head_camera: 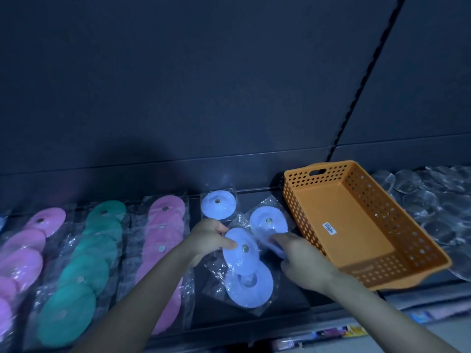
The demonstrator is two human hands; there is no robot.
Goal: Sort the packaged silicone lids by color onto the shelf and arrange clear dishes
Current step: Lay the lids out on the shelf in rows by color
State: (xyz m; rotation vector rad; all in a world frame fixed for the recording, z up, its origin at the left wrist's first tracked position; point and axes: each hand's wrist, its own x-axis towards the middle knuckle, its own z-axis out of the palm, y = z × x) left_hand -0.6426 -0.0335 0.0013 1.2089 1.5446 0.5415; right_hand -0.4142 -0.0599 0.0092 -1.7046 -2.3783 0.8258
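A dark, matte shelf [288,299] is seen, and an orange basket [344,220] of perforated plastic, rectangular with a small label on its floor, is set askew on its right part. Just beyond the basket, round glossy clear dishes [420,200] are heaped. To the left, overlapping rows of pink lids [165,225] and green lids [84,263] are laid, each a smooth disc sealed in crinkled clear film. Between these rows and the basket, four blue lids [218,205] are scattered. The middle blue lid [242,253] is pinched at its rim by the left hand [209,238], the thumb pressed on top and the fingers curled. The forefinger of the right hand [303,261] is stretched onto the wrapper of the lid nearest the basket. Its other fingers are curled, and whether anything is gripped cannot be told.
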